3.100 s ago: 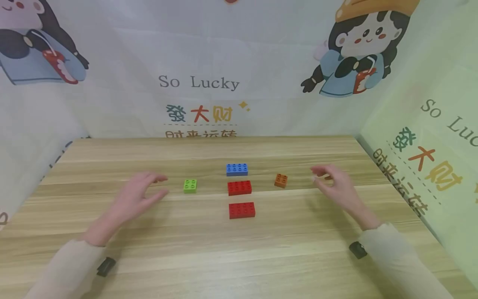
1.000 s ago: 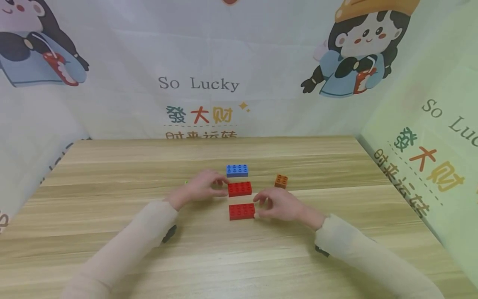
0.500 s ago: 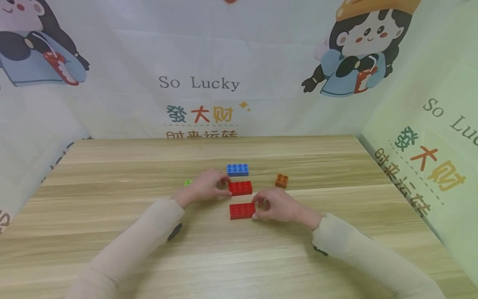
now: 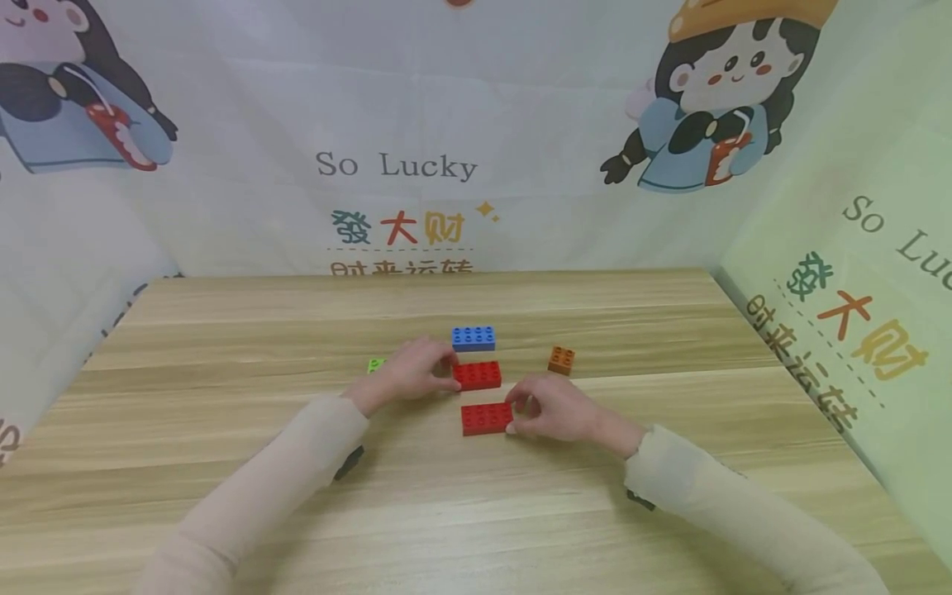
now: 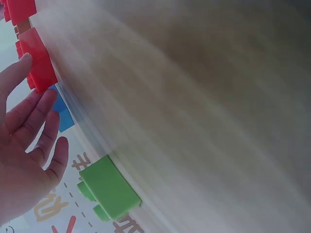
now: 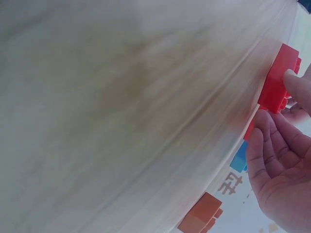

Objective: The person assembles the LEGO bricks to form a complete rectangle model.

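Head view shows the left hand (image 4: 407, 373) with fingers pinching the left end of the far red brick (image 4: 478, 375), while the right hand (image 4: 556, 407) pinches the right end of the near red brick (image 4: 486, 418). Both bricks lie on the table (image 4: 223, 330), near a blue brick (image 4: 473, 337), an orange brick (image 4: 561, 360) and a green brick (image 5: 109, 187).

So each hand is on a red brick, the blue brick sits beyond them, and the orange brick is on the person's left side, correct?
Not quite: the head view shows the orange brick on the person's right, beyond the right hand. The small brick by the left hand is green. The rest holds.
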Demonstrator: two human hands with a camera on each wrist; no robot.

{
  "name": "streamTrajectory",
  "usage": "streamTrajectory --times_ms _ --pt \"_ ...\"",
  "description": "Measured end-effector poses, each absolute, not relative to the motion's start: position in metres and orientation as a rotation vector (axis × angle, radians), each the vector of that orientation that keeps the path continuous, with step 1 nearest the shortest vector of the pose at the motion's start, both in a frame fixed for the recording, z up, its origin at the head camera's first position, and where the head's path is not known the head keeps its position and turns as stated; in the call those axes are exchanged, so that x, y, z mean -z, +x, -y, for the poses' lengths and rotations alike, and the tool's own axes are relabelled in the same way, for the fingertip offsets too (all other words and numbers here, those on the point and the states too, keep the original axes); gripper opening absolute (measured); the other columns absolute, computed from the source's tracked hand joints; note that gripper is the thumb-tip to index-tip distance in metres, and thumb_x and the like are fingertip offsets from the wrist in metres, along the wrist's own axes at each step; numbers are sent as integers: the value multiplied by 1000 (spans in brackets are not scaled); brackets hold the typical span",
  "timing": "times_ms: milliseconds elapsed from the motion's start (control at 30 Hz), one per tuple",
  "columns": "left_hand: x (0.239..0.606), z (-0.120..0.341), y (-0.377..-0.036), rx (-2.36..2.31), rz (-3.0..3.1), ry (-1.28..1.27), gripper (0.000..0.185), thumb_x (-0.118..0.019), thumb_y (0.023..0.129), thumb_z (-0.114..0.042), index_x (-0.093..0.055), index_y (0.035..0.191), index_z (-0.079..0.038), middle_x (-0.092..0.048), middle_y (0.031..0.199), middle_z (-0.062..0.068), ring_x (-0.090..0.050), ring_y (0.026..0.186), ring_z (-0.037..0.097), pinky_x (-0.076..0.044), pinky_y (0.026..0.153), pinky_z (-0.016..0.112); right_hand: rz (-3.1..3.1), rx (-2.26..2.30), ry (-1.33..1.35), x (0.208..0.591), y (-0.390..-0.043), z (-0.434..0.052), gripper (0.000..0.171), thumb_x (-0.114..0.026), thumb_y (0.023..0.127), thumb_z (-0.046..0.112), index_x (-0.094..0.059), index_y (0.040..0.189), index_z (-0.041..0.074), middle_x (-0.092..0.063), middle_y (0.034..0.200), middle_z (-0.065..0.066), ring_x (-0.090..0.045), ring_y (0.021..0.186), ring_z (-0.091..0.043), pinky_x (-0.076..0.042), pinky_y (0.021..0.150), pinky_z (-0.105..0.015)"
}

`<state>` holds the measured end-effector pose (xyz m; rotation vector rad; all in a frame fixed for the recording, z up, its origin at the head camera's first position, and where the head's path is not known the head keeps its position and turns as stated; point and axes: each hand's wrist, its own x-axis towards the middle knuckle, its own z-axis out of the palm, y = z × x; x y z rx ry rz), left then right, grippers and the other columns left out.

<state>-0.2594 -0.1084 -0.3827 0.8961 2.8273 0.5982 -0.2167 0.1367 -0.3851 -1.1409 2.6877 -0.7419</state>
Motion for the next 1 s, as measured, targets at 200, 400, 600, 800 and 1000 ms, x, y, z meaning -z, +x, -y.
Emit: streamTrajectory --times_ms 200,400,600,800,1000 --pt "381 114 -257 -618 -2820 916 32 -73 77 -23 -61 101 -5 -60 95 4 -53 91 19 -43 83 35 -2697 748 -1077 384 -215 -141 30 -71 79 20 -64 103 3 -61 87 1 -53 75 -11 -46 68 -24" --pt "381 121 -252 -613 -2811 959 32 -73 77 -22 -61 100 -4 -60 93 4 -53 90 20 -44 81 35 -2708 739 -1020 383 -214 -146 30 -71 79 21 -63 104 4 -61 90 1 -54 77 -11 -46 69 -25" --pt "382 127 -247 -597 -2815 991 29 -73 76 -21 -61 97 -6 -59 90 2 -52 86 18 -44 78 34 -2728 723 -1016 383 -216 -155 28 -70 80 21 -63 102 5 -61 88 2 -54 76 -11 -46 68 -25" --pt "382 132 -241 -614 -2785 966 26 -73 76 -21 -61 95 -8 -58 88 -1 -51 83 16 -44 75 32 -2756 698 -965 384 -218 -165 29 -70 80 22 -63 103 6 -61 88 3 -55 77 -10 -47 68 -25" --pt "382 137 -234 -635 -2752 973 24 -73 76 -19 -61 93 -8 -59 87 -1 -53 81 15 -46 74 31 -2752 712 -889 382 -220 -171 31 -70 80 22 -63 105 5 -60 89 2 -55 79 -12 -47 68 -26"
